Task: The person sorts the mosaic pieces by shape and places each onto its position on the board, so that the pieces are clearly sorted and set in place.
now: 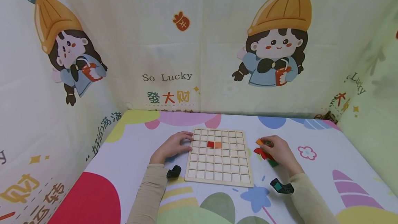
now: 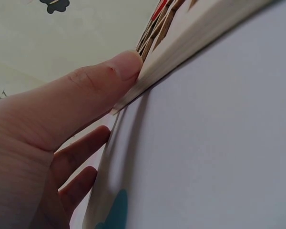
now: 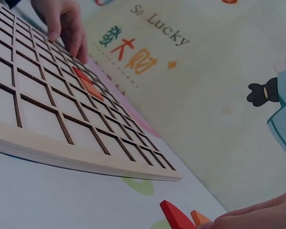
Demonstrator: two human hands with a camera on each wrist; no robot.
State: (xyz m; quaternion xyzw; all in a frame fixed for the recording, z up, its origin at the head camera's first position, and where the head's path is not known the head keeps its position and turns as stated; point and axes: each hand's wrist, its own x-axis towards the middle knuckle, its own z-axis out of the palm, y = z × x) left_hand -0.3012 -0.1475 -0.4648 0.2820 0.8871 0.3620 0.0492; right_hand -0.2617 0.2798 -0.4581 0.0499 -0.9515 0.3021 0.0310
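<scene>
head view: what's the right hand [image 1: 278,149] got?

an orange tile [image 1: 259,141], to the right of the wooden grid board [image 1: 218,157]. thumb and fingertips look pinched on it.

heavy?

light and stiff, i'd judge, maybe a little slick. take it by opposite edges. red tiles [image 1: 259,152] and a green tile [image 1: 273,163] lie by that hand; whether it touches them, i can't tell.

and the left hand [image 1: 174,144]?

fingers spread, thumb resting on the board's left edge. the board looks rigid, likely light enough to slide; best steadied by its rim, clear of the red square [image 1: 210,144] set in it.
</scene>
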